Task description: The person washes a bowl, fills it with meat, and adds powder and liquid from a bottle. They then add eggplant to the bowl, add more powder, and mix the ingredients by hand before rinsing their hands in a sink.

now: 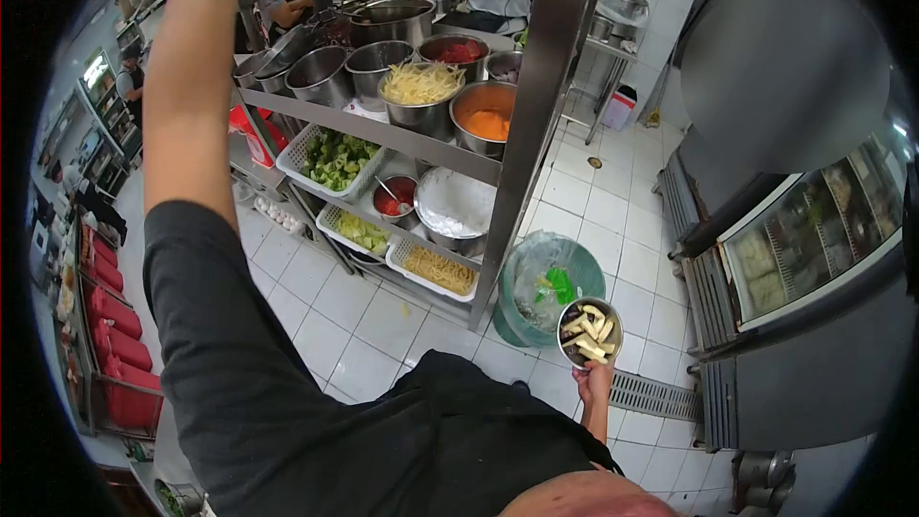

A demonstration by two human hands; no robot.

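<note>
My right hand (pixel 595 380) grips the rim of a small metal bowl (pixel 619 338), with its fingers partly hidden. Inside the bowl lie cut pieces of pale vegetable with dark skin, which look like eggplant (pixel 592 328). The bowl is held up beside a green bin (pixel 507 311) that has a clear plastic liner and a bright green scrap in it. On the left, my left arm (pixel 191 86) reaches up past the top edge of the view, so my left hand is out of sight.
A metal shelf rack (pixel 383 129) bears pots, a bowl of pale strips (pixel 421 86), an orange-filled pot (pixel 486 120) and a basket of green vegetables (pixel 335 158). A glass-door fridge (pixel 814 230) stands right. A floor drain grate (pixel 656 395) lies nearby. Other people work behind the rack.
</note>
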